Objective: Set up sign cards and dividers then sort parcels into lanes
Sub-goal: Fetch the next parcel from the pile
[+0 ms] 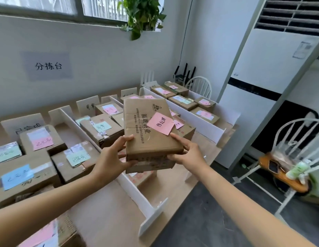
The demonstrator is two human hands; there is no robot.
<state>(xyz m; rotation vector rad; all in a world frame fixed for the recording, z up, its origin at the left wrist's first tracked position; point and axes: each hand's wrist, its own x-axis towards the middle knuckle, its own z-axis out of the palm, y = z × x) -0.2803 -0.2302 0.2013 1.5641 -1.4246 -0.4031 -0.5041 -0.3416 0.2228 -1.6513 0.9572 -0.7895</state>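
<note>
A person holds one brown parcel point(149, 134) up in the air with both hands, above the table point(108, 216). The left hand point(112, 157) grips the near left corner, thumb on top and fingers curled under. The right hand point(187, 152) grips the near right corner the same way. A pink note point(160, 123) with writing is stuck on top of the parcel. The parcel hangs over the near white divider point(137, 193), which stands on its edge and runs away from the person. Another divider point(73, 120) stands to the left, and a far divider point(199, 120) stands to the right, so the table is cut into lanes. In the left lane lie parcels with pink, green and blue notes, such as one box point(41, 139) with a pink note. In the next lane sits a box point(100, 129) with a green note. Past the far divider lie more boxes point(205, 114). White sign cards point(88, 106) stand at the back of the lanes. A paper sign point(48, 65) is on the wall, and a green plant point(142, 15) hangs by the window.
</note>
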